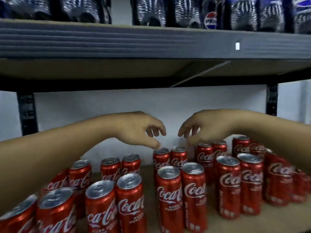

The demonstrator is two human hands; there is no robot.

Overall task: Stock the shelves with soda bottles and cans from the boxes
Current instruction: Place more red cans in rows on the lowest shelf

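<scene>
Roughly twenty red cans (170, 195) on shelf (217, 223); toward twelve o'clock left hand (141, 130), right hand (203, 127), grips slack, empty

We're seeing red cans (170, 195) w/ white script & silver tops, dark bottles (244, 12) w/ blue-white labels, grey shelf edge (117, 42), white wall (117, 101) behind.

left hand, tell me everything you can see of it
The left hand is bare and reaches in from the lower left, palm down, wrist bent so that it droops toward the back row. Its fingers hang loosely curled and hold nothing. The thumb points down, its tip at the top rim of a red can. Motion blur hides whether they actually touch.
</scene>
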